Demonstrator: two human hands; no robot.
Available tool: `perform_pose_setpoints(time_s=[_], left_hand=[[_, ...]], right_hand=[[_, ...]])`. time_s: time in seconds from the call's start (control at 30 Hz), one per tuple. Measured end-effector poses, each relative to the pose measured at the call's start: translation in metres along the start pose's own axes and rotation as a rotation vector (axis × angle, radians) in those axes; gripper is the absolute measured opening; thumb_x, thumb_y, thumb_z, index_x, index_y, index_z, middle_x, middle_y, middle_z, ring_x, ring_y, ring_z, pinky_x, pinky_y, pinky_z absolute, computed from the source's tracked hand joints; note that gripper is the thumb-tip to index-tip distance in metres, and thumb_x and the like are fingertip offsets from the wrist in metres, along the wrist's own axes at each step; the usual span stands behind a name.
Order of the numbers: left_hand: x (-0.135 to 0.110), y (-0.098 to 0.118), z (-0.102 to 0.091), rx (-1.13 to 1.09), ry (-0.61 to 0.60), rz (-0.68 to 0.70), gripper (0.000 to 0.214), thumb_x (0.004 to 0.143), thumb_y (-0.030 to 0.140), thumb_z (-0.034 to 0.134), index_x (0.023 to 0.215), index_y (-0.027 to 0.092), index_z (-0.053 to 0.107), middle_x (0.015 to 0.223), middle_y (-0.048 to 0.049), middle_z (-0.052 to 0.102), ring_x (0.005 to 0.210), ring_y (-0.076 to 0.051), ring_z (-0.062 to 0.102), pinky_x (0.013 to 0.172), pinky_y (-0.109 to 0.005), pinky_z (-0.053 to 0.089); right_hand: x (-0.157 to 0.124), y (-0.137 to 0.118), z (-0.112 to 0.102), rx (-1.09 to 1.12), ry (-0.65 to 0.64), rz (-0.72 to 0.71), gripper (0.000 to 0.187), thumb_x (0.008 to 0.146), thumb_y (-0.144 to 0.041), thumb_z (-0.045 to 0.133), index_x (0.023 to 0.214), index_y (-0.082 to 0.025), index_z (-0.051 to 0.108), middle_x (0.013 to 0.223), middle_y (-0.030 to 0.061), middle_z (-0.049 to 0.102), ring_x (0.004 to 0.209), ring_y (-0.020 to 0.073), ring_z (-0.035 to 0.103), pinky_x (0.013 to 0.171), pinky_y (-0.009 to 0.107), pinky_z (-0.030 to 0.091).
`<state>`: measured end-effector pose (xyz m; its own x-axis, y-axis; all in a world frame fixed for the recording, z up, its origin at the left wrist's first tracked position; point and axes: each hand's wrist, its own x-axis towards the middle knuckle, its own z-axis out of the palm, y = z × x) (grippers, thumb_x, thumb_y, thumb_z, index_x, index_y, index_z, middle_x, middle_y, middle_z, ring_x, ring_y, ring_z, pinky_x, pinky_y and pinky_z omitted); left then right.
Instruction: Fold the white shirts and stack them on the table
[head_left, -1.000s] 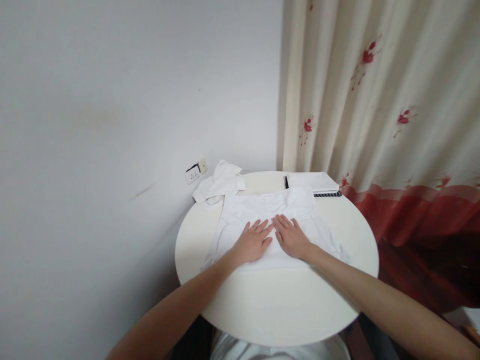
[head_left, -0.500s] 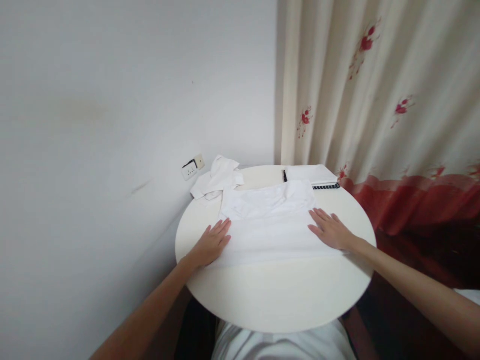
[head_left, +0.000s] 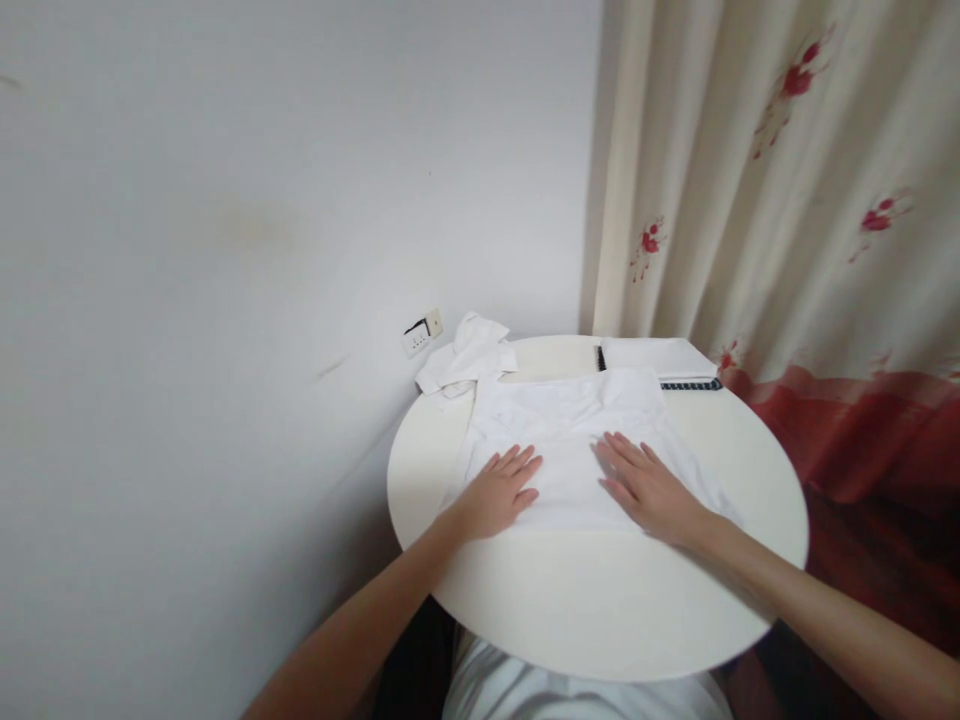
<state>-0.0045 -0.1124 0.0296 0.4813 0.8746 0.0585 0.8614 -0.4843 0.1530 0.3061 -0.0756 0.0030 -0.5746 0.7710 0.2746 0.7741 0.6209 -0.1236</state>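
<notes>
A white garment (head_left: 568, 425) lies spread flat on a round white table (head_left: 600, 610). It is thin, plain and pale enough to nearly blend into the tabletop. Its far part is narrower and shows soft folds and creases. Its near part widens toward the person, with the right corner fanning out close to the table's edge. What kind of garment it is cannot be told for sure.

Both hands rest palm down on the near half of the cloth. The left hand (head_left: 495, 492) lies on the garment's left side, fingers (head_left: 521, 462) straight, slightly spread and pointing away toward the wall. The right hand (head_left: 651, 490) lies on the right side, its fingers (head_left: 619, 450) also extended, a little apart and flat on the fabric. Neither hand pinches or grips anything. A bare strip of the garment shows between the two hands, and the rest of it stretches beyond the fingertips toward the far rim of the table.

By count there is one spread garment and two hands on it. One crumpled white cloth (head_left: 469, 358) lies at the far left edge of the table. One spiral-bound notebook (head_left: 660, 357) lies at the far right, touching or just beside the garment's far edge. One wall socket (head_left: 420, 333) sits behind the crumpled cloth, and a flowered curtain (head_left: 787, 200) hangs to the right.
</notes>
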Motion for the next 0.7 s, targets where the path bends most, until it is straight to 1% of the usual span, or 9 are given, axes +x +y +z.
perform_pose_setpoints(time_s=[0.1,0.17,0.23,0.37,0.47,0.53,0.6,0.67,0.7], left_hand=[[-0.020,-0.015,0.007,0.013,0.013,0.046,0.053,0.105,0.042,0.040,0.157,0.031,0.033,0.165,-0.0036,0.026,0.153,-0.026,0.021,0.123,-0.049,0.023],[-0.035,-0.030,0.007,0.026,0.035,0.062,0.053,0.105,0.043,0.038,0.157,0.034,0.032,0.164,-0.0018,0.028,0.152,-0.025,0.023,0.124,-0.048,0.022],[-0.048,-0.042,0.006,0.035,0.033,0.051,0.053,0.105,0.044,0.038,0.157,0.034,0.031,0.164,-0.0005,0.028,0.152,-0.025,0.024,0.124,-0.048,0.022],[-0.067,-0.052,0.004,0.043,0.044,0.022,0.053,0.105,0.045,0.036,0.157,0.033,0.031,0.163,0.0006,0.030,0.152,-0.024,0.024,0.123,-0.051,0.022],[-0.080,-0.058,0.002,0.018,0.059,0.029,0.056,0.102,0.048,0.043,0.156,0.037,0.034,0.160,0.0020,0.034,0.150,-0.025,0.030,0.122,-0.050,0.025],[-0.091,-0.066,0.002,-0.017,0.074,0.014,0.060,0.098,0.050,0.050,0.155,0.038,0.036,0.159,0.0017,0.038,0.147,-0.026,0.035,0.121,-0.049,0.030],[-0.101,-0.076,0.005,-0.051,0.136,-0.044,0.062,0.096,0.051,0.053,0.154,0.035,0.038,0.157,-0.0004,0.042,0.144,-0.027,0.042,0.119,-0.046,0.035],[-0.110,-0.086,0.010,-0.078,0.262,-0.134,0.057,0.095,0.053,0.051,0.148,0.032,0.048,0.151,-0.0029,0.052,0.136,-0.028,0.051,0.115,-0.046,0.041],[-0.113,-0.089,0.013,-0.092,0.329,-0.179,0.052,0.095,0.053,0.049,0.142,0.031,0.055,0.144,-0.0037,0.058,0.131,-0.028,0.056,0.113,-0.046,0.044]], right_hand=[[-0.016,0.007,0.005,-0.012,-0.053,0.023,0.062,0.105,-0.049,0.028,0.158,-0.019,0.032,0.163,0.0114,0.029,0.152,0.0256,0.024,0.121,0.052,0.025],[-0.030,0.015,0.003,-0.033,-0.054,0.055,0.063,0.104,-0.051,0.028,0.158,-0.018,0.032,0.163,0.0127,0.028,0.151,0.0261,0.024,0.121,0.052,0.025],[-0.044,0.021,-0.001,-0.054,-0.044,0.101,0.064,0.104,-0.053,0.029,0.157,-0.017,0.034,0.163,0.0137,0.028,0.151,0.0266,0.024,0.121,0.052,0.025],[-0.073,0.025,-0.008,-0.072,-0.018,0.162,0.067,0.103,-0.053,0.030,0.156,-0.012,0.035,0.162,0.0165,0.028,0.151,0.0269,0.025,0.121,0.051,0.026],[-0.099,0.029,-0.012,-0.059,0.003,0.193,0.067,0.102,-0.052,0.034,0.156,-0.011,0.035,0.161,0.0166,0.032,0.150,0.0275,0.028,0.120,0.052,0.029],[-0.118,0.036,-0.014,-0.053,0.013,0.233,0.066,0.101,-0.053,0.036,0.154,-0.013,0.038,0.158,0.0158,0.037,0.148,0.0283,0.033,0.119,0.053,0.031],[-0.136,0.048,-0.019,-0.047,0.035,0.293,0.060,0.101,-0.051,0.037,0.149,-0.016,0.047,0.154,0.0150,0.046,0.144,0.0294,0.040,0.116,0.053,0.035],[-0.150,0.062,-0.027,-0.033,0.101,0.386,0.052,0.101,-0.045,0.036,0.140,-0.018,0.057,0.146,0.0147,0.055,0.138,0.0302,0.049,0.113,0.052,0.041],[-0.155,0.068,-0.031,-0.017,0.147,0.434,0.049,0.101,-0.042,0.034,0.134,-0.019,0.062,0.140,0.0145,0.060,0.133,0.0301,0.054,0.110,0.050,0.044]])
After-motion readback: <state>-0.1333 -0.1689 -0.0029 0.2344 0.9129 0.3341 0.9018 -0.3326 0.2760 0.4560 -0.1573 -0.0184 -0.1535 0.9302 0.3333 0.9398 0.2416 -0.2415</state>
